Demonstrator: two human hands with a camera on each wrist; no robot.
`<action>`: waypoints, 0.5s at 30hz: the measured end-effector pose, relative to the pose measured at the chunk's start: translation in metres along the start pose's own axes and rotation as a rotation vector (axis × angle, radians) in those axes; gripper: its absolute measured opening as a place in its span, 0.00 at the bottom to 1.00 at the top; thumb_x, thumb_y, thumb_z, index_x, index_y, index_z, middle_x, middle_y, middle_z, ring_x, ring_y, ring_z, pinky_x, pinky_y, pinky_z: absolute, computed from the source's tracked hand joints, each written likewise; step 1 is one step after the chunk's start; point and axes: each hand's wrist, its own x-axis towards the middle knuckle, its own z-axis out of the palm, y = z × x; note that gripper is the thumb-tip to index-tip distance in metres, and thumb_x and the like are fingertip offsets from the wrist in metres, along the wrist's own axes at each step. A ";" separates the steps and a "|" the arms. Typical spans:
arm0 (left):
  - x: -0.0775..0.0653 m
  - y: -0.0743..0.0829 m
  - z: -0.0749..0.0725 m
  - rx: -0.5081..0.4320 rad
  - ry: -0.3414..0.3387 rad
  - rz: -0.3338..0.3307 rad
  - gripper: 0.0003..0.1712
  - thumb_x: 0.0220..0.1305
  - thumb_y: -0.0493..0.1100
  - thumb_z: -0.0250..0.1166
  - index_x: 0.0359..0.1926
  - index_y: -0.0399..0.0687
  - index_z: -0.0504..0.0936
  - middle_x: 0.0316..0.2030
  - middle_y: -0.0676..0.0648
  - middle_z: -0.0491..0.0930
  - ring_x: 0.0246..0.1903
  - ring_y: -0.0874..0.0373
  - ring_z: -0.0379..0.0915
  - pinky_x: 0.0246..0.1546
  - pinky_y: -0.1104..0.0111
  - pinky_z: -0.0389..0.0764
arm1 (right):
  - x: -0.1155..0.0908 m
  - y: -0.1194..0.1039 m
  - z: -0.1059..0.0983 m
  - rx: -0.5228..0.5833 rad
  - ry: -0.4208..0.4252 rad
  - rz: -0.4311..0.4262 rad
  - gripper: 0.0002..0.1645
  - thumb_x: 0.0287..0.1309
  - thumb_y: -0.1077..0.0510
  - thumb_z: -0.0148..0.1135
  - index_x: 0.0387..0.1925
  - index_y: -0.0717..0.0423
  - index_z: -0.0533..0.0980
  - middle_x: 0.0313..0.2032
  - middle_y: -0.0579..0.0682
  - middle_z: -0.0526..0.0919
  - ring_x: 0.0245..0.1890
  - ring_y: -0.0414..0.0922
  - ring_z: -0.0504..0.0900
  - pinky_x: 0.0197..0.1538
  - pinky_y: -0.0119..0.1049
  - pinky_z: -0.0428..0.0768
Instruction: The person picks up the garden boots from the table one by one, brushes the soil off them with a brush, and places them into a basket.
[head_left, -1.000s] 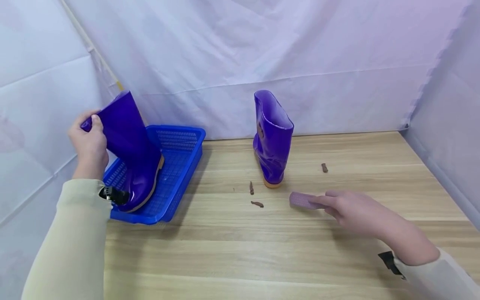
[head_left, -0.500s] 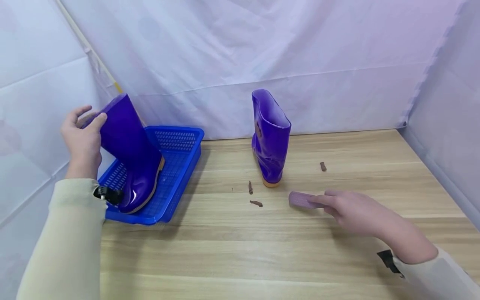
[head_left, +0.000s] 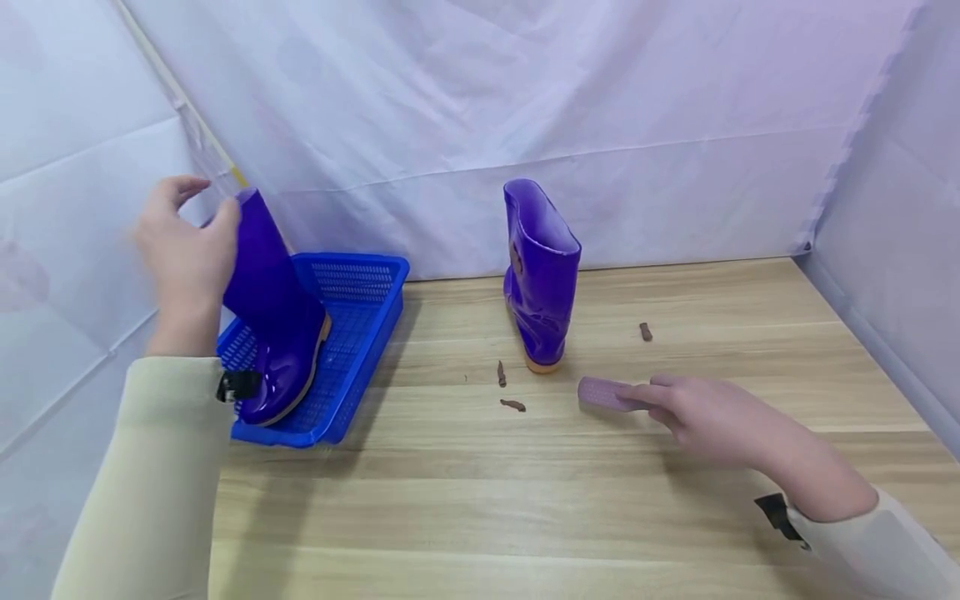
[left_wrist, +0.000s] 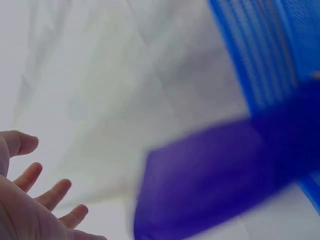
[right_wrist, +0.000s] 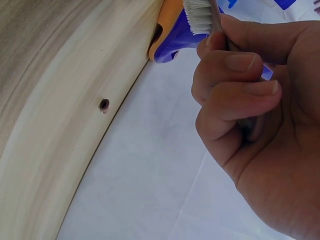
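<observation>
Head: left hand (head_left: pixel 187 250) wide open beside tilted boot (head_left: pixel 277 308) in blue basket (head_left: pixel 374 333), right hand (head_left: pixel 712 421) gripping brush (head_left: pixel 602 394) near second boot (head_left: pixel 546 275) on table (head_left: pixel 487 517), left wrist: fingers (left_wrist: pixel 55 194) clear of tilted boot, right wrist: fingers curled round brush.

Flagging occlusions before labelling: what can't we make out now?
Head: boot in the basket, boot rim partly behind the left hand.
Head: brush, handle mostly hidden by the right hand.
Head: speck on the table, too small to identify.
Left wrist: most of that boot's foot, cut off by right edge; shaft blurred.
Right wrist: brush head's end, cut off by top edge.
</observation>
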 end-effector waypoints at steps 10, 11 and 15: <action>-0.077 0.057 0.042 -0.086 -0.200 0.266 0.23 0.70 0.49 0.70 0.64 0.50 0.84 0.63 0.46 0.85 0.53 0.48 0.80 0.70 0.58 0.74 | 0.002 -0.002 -0.001 0.004 0.016 -0.005 0.26 0.71 0.60 0.66 0.68 0.40 0.81 0.33 0.34 0.78 0.30 0.33 0.72 0.32 0.36 0.76; -0.088 0.061 0.049 -0.108 -0.231 0.275 0.24 0.70 0.49 0.70 0.64 0.50 0.83 0.63 0.45 0.85 0.54 0.46 0.80 0.71 0.56 0.73 | 0.002 -0.002 -0.001 0.005 0.019 -0.008 0.26 0.71 0.60 0.66 0.68 0.41 0.81 0.33 0.34 0.77 0.29 0.33 0.71 0.32 0.36 0.75; -0.135 0.080 0.075 -0.144 -0.420 0.254 0.31 0.71 0.54 0.71 0.70 0.52 0.77 0.71 0.45 0.79 0.73 0.47 0.72 0.75 0.51 0.71 | 0.001 -0.002 -0.003 0.013 0.045 -0.020 0.27 0.70 0.61 0.66 0.68 0.42 0.81 0.32 0.34 0.76 0.29 0.33 0.70 0.32 0.34 0.74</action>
